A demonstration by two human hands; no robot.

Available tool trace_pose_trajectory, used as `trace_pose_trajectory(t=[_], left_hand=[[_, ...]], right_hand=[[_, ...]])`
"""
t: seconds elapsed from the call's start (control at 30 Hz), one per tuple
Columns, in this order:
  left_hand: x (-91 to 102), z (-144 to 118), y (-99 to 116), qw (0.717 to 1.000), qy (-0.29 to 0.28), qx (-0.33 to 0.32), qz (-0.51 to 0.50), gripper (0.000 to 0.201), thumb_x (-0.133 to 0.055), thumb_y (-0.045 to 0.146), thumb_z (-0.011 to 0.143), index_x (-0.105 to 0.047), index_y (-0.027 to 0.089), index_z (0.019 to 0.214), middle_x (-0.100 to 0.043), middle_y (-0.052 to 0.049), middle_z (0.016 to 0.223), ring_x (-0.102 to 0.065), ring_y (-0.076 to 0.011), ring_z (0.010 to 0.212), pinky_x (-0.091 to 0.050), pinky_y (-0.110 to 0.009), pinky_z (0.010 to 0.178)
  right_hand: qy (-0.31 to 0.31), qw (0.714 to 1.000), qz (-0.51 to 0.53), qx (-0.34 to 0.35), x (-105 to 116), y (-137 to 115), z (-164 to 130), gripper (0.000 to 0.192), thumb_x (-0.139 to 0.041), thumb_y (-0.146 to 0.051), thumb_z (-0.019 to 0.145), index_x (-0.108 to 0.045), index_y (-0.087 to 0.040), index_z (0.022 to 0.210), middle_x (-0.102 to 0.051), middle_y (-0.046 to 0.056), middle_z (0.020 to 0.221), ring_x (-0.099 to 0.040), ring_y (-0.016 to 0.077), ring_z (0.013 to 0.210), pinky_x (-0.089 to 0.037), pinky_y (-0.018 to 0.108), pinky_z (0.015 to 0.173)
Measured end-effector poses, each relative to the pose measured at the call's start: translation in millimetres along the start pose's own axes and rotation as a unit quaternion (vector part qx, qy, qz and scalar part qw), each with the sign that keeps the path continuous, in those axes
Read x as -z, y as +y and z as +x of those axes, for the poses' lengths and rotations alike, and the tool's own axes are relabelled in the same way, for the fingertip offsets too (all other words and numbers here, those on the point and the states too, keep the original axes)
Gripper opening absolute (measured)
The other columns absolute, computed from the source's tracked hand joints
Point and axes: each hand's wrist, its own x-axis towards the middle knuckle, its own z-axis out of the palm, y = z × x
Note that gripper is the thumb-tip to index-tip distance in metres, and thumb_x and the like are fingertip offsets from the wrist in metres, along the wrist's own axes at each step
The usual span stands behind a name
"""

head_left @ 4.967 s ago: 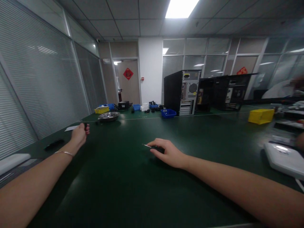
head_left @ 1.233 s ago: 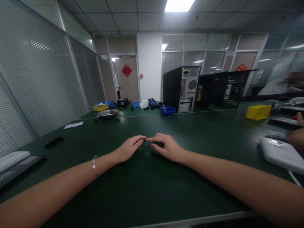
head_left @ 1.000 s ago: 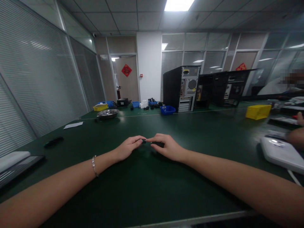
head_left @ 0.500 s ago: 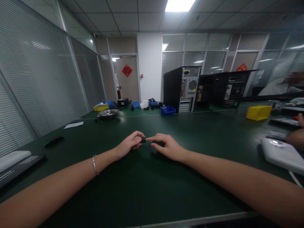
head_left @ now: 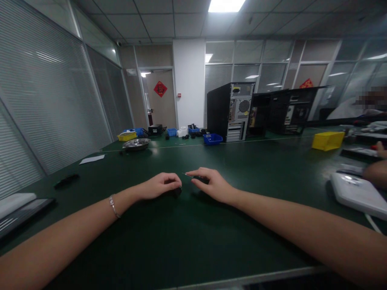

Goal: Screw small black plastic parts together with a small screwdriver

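My left hand (head_left: 163,184) is closed, its thumb and fingers pinching a small dark part (head_left: 179,190) low over the table. The fingers hide much of that part, so its kind is unclear. Facing it from the right, my right hand (head_left: 213,183) grips a slim screwdriver (head_left: 198,177) with a dark handle. Its thin metal tip points left, with the index finger along the shaft. A short gap separates the tip from the left hand and the dark part.
The green table (head_left: 145,241) stretches out ahead. Computer cases (head_left: 219,112), a blue bin (head_left: 213,139) and a metal dish (head_left: 136,144) stand at the back. A yellow bin (head_left: 328,141) and white device (head_left: 359,193) lie right, near another person's hand. A dark object (head_left: 66,181) lies left.
My left hand has drawn back and down a little and turned with the dark part, away from the screwdriver tip. The right hand stays nearly in place. The view has shifted slightly.
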Motion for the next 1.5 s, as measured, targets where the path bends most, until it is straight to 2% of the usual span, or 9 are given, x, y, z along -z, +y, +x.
trace_pose_trajectory(t=[0.13,0.3,0.4,0.57,0.67,0.8,1.0,1.27,1.5], left_hand=[[-1.3,-1.4,3.7,0.998,-0.045,0.019,0.044,0.027,-0.053,0.037,0.081,-0.057,0.019,0.102,-0.055,-0.003,0.095,-0.051,-0.0165,0.084,-0.042,-0.029,0.075],[-8.2,0.1,3.4,0.995,-0.026,-0.006,0.095,0.024,-0.054,0.037,0.08,-0.059,0.018,0.095,-0.054,-0.003,0.094,-0.051,-0.0168,0.084,-0.041,-0.028,0.075],[-11.1,0.3,5.0,0.993,-0.001,-0.024,0.116,0.028,-0.051,0.039,0.082,-0.058,0.02,0.101,-0.051,-0.005,0.102,-0.05,-0.0173,0.088,-0.041,-0.028,0.078],[-9.1,-1.6,9.1,0.992,0.017,0.023,0.123,0.039,-0.052,0.047,0.079,-0.051,0.019,0.105,-0.05,-0.004,0.097,-0.047,-0.0166,0.083,-0.041,-0.027,0.072],[-6.2,-3.7,12.6,0.985,-0.017,0.052,0.165,0.047,-0.062,0.052,0.068,-0.05,0.02,0.1,-0.049,-0.002,0.096,-0.046,-0.0172,0.083,-0.039,-0.027,0.069],[-6.2,-4.9,18.1,0.971,-0.041,0.065,0.226,0.054,-0.067,0.056,0.059,-0.05,0.02,0.096,-0.048,-0.002,0.096,-0.045,-0.0182,0.083,-0.038,-0.026,0.067],[-8.8,-5.0,25.2,0.964,-0.048,0.061,0.256,0.048,-0.059,0.057,0.067,-0.05,0.02,0.096,-0.048,-0.003,0.095,-0.045,-0.0186,0.084,-0.037,-0.027,0.067],[-8.1,-6.8,21.9,0.984,-0.037,0.039,0.172,0.039,-0.059,0.044,0.073,-0.05,0.021,0.103,-0.048,-0.003,0.098,-0.047,-0.0182,0.085,-0.039,-0.028,0.071],[-13.0,-0.4,11.4,0.998,0.02,0.019,-0.051,0.04,-0.06,0.027,0.076,-0.042,0.021,0.112,-0.05,0.0,0.088,-0.051,-0.0137,0.079,-0.043,-0.028,0.069]], right_hand=[[0.004,1.0,0.007,0.01,-1.4,1.3,0.2,0.03,-0.049,-0.025,0.087,-0.058,-0.021,0.115,-0.062,0.005,0.102,-0.056,0.0148,0.086,-0.043,0.026,0.072],[-0.001,1.0,0.01,0.017,-1.1,2.3,-0.4,0.029,-0.049,-0.026,0.087,-0.059,-0.021,0.114,-0.062,0.005,0.102,-0.057,0.0151,0.086,-0.044,0.027,0.073],[-0.006,1.0,0.01,0.016,-0.5,1.9,-0.9,0.03,-0.049,-0.026,0.087,-0.058,-0.02,0.114,-0.062,0.005,0.102,-0.057,0.015,0.086,-0.044,0.027,0.074],[-0.009,1.0,0.019,0.012,-1.6,3.2,-0.5,0.03,-0.049,-0.026,0.087,-0.057,-0.019,0.114,-0.061,0.006,0.105,-0.056,0.0164,0.092,-0.044,0.028,0.079],[-0.038,0.999,0.011,0.01,-1.6,4.0,0.0,0.032,-0.055,-0.029,0.083,-0.057,-0.018,0.113,-0.061,0.005,0.105,-0.056,0.0171,0.093,-0.044,0.028,0.08],[-0.104,0.994,-0.033,0.015,0.5,-0.6,0.4,0.038,-0.06,-0.041,0.077,-0.059,-0.018,0.107,-0.061,0.005,0.097,-0.056,0.0171,0.083,-0.043,0.026,0.069],[-0.148,0.982,-0.11,0.043,-1.0,-9.9,2.8,0.042,-0.061,-0.048,0.075,-0.062,-0.018,0.103,-0.06,0.005,0.091,-0.055,0.0167,0.077,-0.04,0.025,0.064],[-0.12,0.988,-0.094,0.028,-4.9,-5.6,1.4,0.027,-0.062,-0.036,0.077,-0.063,-0.016,0.096,-0.06,0.005,0.088,-0.056,0.0164,0.076,-0.04,0.024,0.063],[0.02,0.999,-0.046,0.019,-6.3,-3.5,-0.6,0.022,-0.06,-0.028,0.079,-0.06,-0.017,0.097,-0.058,0.004,0.085,-0.054,0.0154,0.077,-0.041,0.025,0.067]])
